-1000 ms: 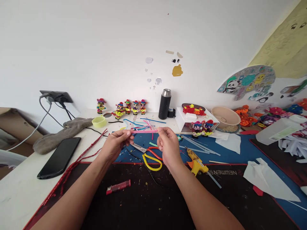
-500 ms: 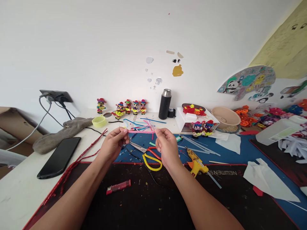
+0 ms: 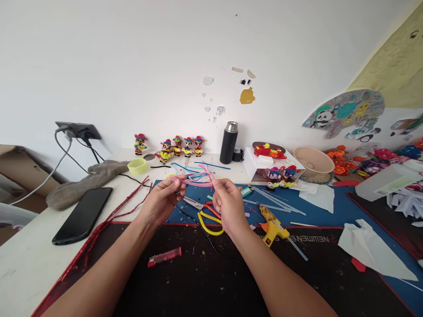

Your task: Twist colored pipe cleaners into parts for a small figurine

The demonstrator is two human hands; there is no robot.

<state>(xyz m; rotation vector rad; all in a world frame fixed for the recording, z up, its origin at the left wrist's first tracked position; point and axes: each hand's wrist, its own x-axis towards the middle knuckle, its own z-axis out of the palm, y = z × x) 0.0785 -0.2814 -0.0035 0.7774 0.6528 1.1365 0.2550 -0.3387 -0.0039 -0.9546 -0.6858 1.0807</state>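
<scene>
Over the cluttered desk (image 3: 31,268), the left hand (image 3: 166,194) and right hand (image 3: 230,200) pinch pink strands (image 3: 198,184), which might slip or kink if pulled unevenly.

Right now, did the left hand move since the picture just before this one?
Yes, a little: the left hand shifted rightward, toward the pivot of the scissors, which lie in the same place.

The phone (image 3: 82,215) looks glossy, the flask neck (image 3: 231,127) shiny metal.

Red scissors handle (image 3: 213,212) partly hidden behind the right hand (image 3: 228,200).
</scene>
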